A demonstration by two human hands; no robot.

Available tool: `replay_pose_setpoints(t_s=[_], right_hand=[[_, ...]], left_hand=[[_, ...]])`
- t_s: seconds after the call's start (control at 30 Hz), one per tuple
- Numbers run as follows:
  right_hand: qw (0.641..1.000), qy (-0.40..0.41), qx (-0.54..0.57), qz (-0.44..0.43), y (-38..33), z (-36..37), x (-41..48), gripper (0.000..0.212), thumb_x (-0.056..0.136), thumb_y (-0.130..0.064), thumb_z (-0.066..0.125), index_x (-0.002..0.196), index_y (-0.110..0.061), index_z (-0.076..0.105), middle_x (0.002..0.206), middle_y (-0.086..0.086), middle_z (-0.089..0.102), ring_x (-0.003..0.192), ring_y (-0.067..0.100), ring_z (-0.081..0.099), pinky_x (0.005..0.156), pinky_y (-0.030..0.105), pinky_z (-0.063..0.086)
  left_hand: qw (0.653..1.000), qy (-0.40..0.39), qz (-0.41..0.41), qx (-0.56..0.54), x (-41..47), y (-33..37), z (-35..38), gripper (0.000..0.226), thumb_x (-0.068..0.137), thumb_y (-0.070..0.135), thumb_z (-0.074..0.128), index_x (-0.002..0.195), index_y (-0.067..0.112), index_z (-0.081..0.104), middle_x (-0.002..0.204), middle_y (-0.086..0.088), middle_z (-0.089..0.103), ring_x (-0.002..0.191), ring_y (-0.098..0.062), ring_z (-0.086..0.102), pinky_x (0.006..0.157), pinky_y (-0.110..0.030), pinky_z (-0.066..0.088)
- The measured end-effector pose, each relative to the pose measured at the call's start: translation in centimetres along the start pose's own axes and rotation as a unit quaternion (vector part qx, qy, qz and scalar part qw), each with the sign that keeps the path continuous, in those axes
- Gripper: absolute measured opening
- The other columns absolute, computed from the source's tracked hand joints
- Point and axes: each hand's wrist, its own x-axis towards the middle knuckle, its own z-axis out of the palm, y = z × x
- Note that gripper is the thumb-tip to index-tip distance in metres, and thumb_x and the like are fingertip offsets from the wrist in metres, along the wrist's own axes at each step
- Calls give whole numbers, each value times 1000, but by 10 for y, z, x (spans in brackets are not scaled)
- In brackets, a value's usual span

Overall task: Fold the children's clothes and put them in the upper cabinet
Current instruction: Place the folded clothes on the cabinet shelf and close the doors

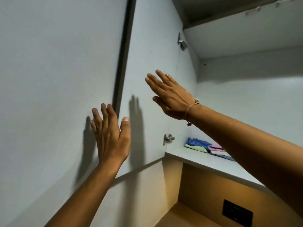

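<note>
The upper cabinet stands open, and its grey shelf (196, 158) carries a small pile of folded children's clothes (206, 147) in blue, green and pink, partly hidden behind my right forearm. My left hand (111, 136) is raised with fingers apart in front of the closed grey door panel (57, 79) at the left, holding nothing. My right hand (170, 95), with a thin string bracelet on its wrist, is flat and empty against the inner face of the open cabinet door (150, 54).
Two metal hinges (168, 138) join the open door to the cabinet side. A dark gap (123, 54) separates the two door panels. Below the shelf is a lit wooden niche with a black wall socket (237, 212).
</note>
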Motion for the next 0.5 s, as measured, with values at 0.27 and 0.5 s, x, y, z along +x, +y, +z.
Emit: replay_pose_setpoints(t_s=[0.27, 0.5], right_hand=[[996, -3, -76, -52, -35, -3, 110, 56, 101, -35, 25, 153, -17, 15, 161, 4, 12, 149, 28, -1, 119, 39, -4], [991, -12, -106, -81, -21, -5, 103, 54, 100, -37, 28, 151, -17, 24, 160, 4, 18, 149, 28, 3, 117, 39, -4]], left_hand=[[962, -37, 93, 254, 45, -24, -5, 69, 95, 48, 4, 154, 12, 12, 162, -9, -3, 147, -28, -18, 120, -46, -7], [968, -29, 132, 213, 42, -27, 3, 67, 96, 48, 8, 152, 16, 23, 162, -3, -1, 147, -24, -19, 119, -44, -12]])
